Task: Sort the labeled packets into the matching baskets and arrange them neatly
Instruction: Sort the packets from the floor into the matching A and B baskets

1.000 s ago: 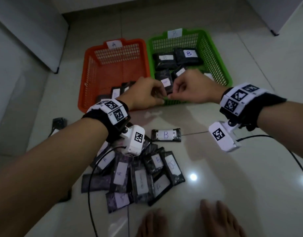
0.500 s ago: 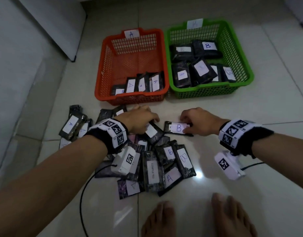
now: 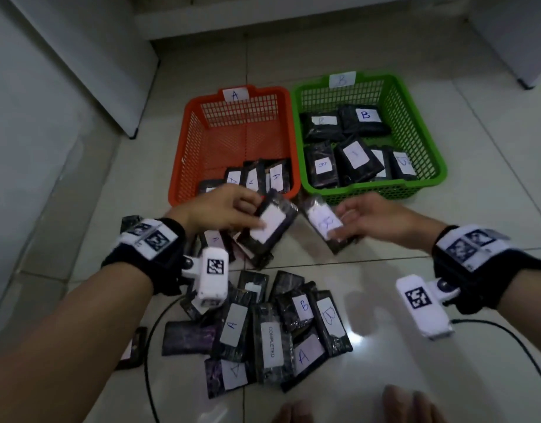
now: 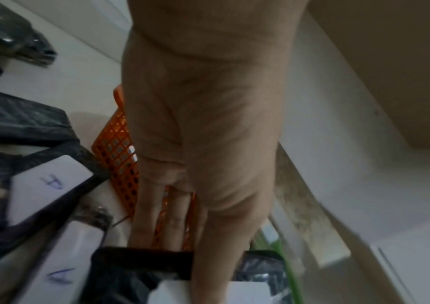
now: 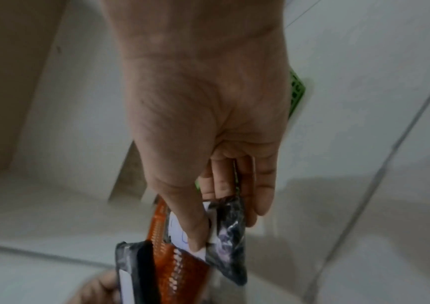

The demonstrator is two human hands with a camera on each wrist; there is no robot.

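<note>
Left hand point(image 3: 223, 209) gripping a dark packet point(image 3: 270, 225), label unreadable, thumb on top, just short of the orange basket's point(image 3: 183, 166) near rim. Right hand point(image 3: 373, 216) pinching a B packet point(image 3: 325, 222) between thumb and fingers, near the green basket's point(image 3: 428, 148) front wall. Bare tile floor point(image 3: 446, 300) open to the right of the loose packet pile point(image 3: 263, 331). Read on labels: "A", "B", "COMPLETED"; basket tags "A" and "B". Seen only from right wrist: thumb point(image 5: 190, 226) pressed on the label
</note>
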